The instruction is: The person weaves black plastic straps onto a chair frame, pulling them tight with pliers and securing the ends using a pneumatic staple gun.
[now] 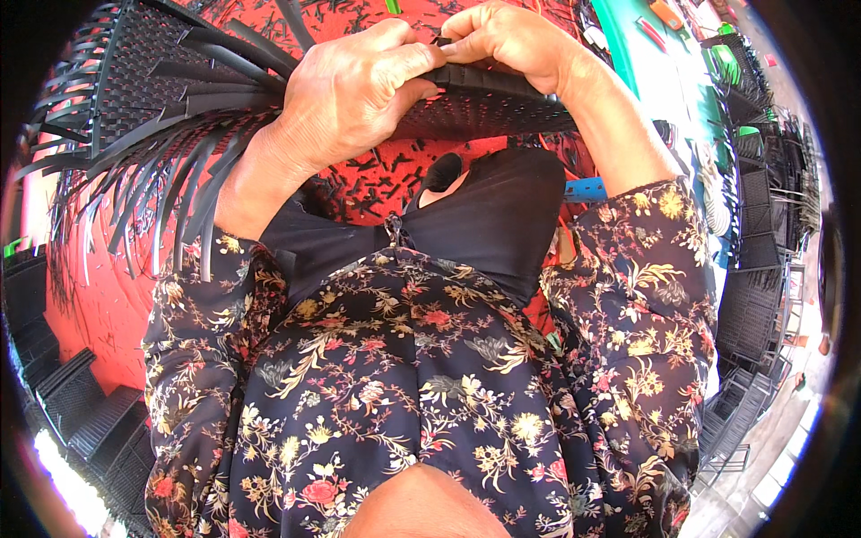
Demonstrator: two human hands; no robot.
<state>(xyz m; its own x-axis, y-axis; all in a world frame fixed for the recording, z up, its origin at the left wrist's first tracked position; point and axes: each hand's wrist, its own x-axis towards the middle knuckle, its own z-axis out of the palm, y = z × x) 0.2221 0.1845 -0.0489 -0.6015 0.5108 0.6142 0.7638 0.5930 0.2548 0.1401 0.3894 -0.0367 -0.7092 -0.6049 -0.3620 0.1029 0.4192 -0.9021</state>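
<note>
A dark woven panel (489, 108) made of flat black strips stands tilted in front of my lap. At its upper rim my left hand (345, 94) is closed, thumb and forefinger pinching the edge. My right hand (511, 40) meets it there, its fingertips closed on a short black strip (441, 41) at the rim. The two hands nearly touch. Many loose strip ends (175, 148) fan out to the left, passing behind and around my left wrist. Part of the panel is hidden by my hands.
Red ground sheeting (108, 309) lies below, scattered with black strip cuttings (381, 175). Another black woven piece (152, 76) stands at the far left. A green-edged white surface (664, 67) holds small items on the right. Black woven furniture (753, 305) is stacked along the right side.
</note>
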